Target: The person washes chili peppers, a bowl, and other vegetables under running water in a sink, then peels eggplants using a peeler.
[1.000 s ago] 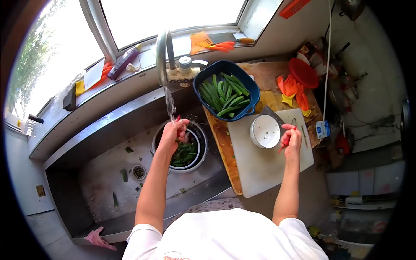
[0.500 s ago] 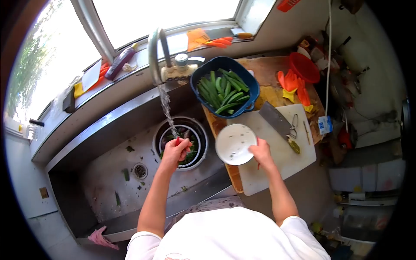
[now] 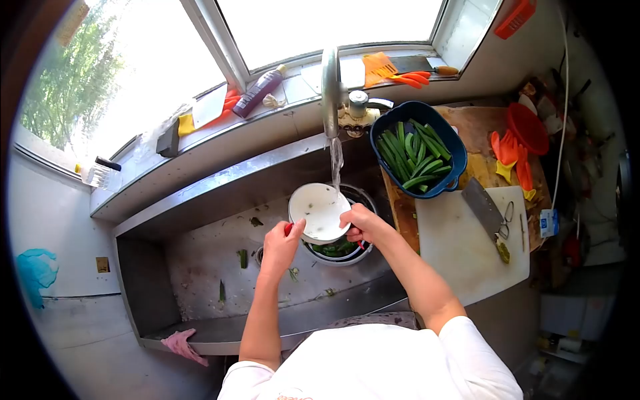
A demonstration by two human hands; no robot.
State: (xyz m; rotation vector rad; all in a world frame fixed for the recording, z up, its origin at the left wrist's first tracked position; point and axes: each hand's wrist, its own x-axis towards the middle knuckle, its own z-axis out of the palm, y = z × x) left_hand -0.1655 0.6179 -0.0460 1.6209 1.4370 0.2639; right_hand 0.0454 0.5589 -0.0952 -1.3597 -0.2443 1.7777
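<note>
Above the metal sink [image 3: 207, 260], the left hand [image 3: 283, 245] closes on a small red item [image 3: 289, 229] beside the smooth, round white bowl [image 3: 319, 212], the right hand [image 3: 363, 223] grips its rim under clear running water [image 3: 336, 160], and green pods [image 3: 417, 157] fill the dark-blue basin [image 3: 448, 185].

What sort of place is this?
Probably a kitchen, likely a home one: a long metal sink under a running faucet, a cleaver on a white cutting board, and a blue basin of long green vegetables.
</note>
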